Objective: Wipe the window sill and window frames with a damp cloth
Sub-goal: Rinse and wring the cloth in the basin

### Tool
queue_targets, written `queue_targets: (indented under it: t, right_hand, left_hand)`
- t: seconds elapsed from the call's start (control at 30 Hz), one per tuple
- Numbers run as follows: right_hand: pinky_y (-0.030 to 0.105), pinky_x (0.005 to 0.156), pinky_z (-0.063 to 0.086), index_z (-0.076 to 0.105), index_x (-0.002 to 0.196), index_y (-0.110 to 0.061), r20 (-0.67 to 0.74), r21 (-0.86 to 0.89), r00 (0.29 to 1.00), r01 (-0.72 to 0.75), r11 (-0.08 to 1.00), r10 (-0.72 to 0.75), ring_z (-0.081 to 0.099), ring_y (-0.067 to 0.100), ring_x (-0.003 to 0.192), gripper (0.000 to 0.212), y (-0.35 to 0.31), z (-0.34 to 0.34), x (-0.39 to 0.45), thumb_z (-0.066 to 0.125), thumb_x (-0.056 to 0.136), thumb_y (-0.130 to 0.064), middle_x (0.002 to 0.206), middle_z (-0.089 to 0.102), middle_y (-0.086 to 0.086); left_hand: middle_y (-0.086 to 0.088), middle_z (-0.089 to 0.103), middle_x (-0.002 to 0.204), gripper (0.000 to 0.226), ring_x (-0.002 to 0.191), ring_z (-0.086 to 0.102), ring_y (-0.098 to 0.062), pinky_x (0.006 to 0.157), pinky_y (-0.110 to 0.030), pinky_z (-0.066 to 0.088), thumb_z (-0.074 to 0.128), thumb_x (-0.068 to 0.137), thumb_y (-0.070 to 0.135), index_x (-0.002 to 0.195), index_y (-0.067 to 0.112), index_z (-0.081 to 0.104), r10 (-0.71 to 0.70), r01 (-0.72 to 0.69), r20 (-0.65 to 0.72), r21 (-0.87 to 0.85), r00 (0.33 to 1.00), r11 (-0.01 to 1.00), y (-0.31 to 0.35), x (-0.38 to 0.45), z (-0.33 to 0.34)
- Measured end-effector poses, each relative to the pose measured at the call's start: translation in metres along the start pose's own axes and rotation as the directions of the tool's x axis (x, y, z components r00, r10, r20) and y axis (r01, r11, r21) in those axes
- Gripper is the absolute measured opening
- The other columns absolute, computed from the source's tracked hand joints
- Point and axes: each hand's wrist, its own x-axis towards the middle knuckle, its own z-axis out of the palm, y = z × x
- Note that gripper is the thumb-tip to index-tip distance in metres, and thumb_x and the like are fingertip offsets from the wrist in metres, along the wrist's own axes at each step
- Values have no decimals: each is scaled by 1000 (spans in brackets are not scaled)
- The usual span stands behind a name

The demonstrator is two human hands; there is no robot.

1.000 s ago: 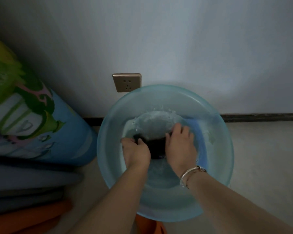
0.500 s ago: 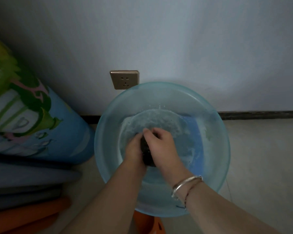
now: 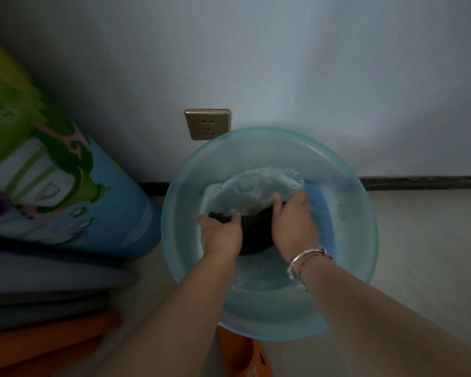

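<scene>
A dark cloth [image 3: 256, 229] lies soaked in the water of a translucent blue basin [image 3: 359, 257] on the floor. My left hand [image 3: 222, 235] grips the cloth's left end, fingers curled over it. My right hand [image 3: 294, 224], with a silver bracelet on the wrist, grips the cloth's right side near the far part of the water. The cloth is stretched between both hands, partly under the foamy water. No window sill or frame is in view.
A wall socket [image 3: 207, 123] sits on the white wall just above the basin rim. A rolled colourful mat [image 3: 52, 186] leans at left over stacked grey and orange mats [image 3: 38, 308]. An orange shoe [image 3: 245, 355] shows below the basin. Bare floor [image 3: 424, 240] extends right.
My hands were pressed together over the cloth half a second ago; they have now pulled apart, the right moving right and farther, stretching the cloth between them in the water.
</scene>
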Motion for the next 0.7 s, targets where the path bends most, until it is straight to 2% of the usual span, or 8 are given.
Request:
queue_targets:
  t: [0.1,0.23,0.3,0.4,0.5,0.57,0.63,0.7]
  right_hand:
    - [33,62,36,39,125,-4,-99,-270,981,134,953,-166,58,34,98,52,11,-10,-2,36,97,-48,119,51,16]
    - [36,65,44,37,125,-13,207,-311,921,383,870,-331,59,33,96,37,23,0,-9,32,100,-40,116,51,12]
    - [37,69,44,41,118,-10,142,-135,971,212,968,-193,60,35,93,28,22,-2,-4,32,101,-30,107,60,15]
    - [35,64,36,41,118,-6,-94,-11,995,-24,1000,23,61,38,90,28,25,-15,3,32,101,-26,97,65,18]
    - [35,63,37,39,119,-9,-170,-42,985,25,999,-32,60,37,91,23,27,-21,-1,35,100,-21,100,62,17]
    - [37,67,41,38,125,-14,-135,-126,984,101,987,-118,55,37,101,29,27,-17,-4,39,97,-18,116,52,16]
    - [38,73,42,34,133,-16,-14,-207,992,123,970,-129,52,38,107,36,23,-8,-5,37,98,-22,126,44,19]
    - [38,80,41,33,132,-8,165,-11,986,-35,999,37,52,38,110,37,13,0,-3,35,99,-23,130,43,22]
  left_hand:
    - [-15,57,118,59,106,58,-32,94,-43,51,63,78,3,130,9,37,52,-50,-22,67,998,997,-8,-1,-5]
    - [-13,59,115,45,98,60,-35,77,-48,57,54,80,3,121,19,46,7,-10,43,52,999,999,-21,1,1]
    - [-16,59,112,28,96,60,-36,77,-47,57,50,87,4,113,15,50,-11,9,31,75,999,997,-21,0,1]
    - [-20,56,122,36,108,57,-36,88,-35,46,47,91,7,127,7,44,142,-108,-79,341,987,934,-16,-9,-3]
    - [-17,40,137,52,108,54,-35,77,-34,40,46,89,2,137,15,29,325,-289,3,469,946,835,-16,-23,-3]
    - [-12,27,144,68,111,51,-34,75,-32,37,48,86,3,144,28,22,335,-323,72,517,939,793,-19,-23,-2]
    - [-8,36,141,61,108,52,-29,82,-30,41,49,89,13,142,33,29,250,-266,91,359,964,895,-19,-19,2]
    - [-5,52,127,41,101,54,-25,82,-34,50,51,92,29,131,30,41,47,-53,107,49,993,997,-12,-15,6]
